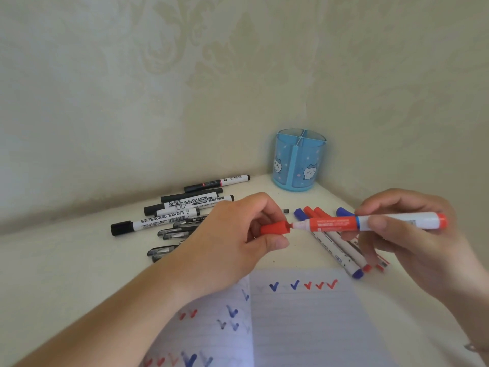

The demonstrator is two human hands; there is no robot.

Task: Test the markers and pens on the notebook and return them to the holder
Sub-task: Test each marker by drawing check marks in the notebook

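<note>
Left hand [238, 234]: pinches red cap [275, 229], mouth just at marker tip. Right hand [402, 229]: grips red marker [370, 222], held level above desk [66, 260]. Notebook [304, 313]: open at near edge, blue and red ticks. Holder [299, 161]: blue, far corner. Black markers [172, 207] & pens: far-left side. Red/blue markers [341, 250]: right edge, under right hand.

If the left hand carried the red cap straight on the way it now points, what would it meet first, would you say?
Most likely the tip of the red marker held in the right hand. The cap in the left hand opens toward that tip with only a small gap between them, though depth is hard to judge.
</note>
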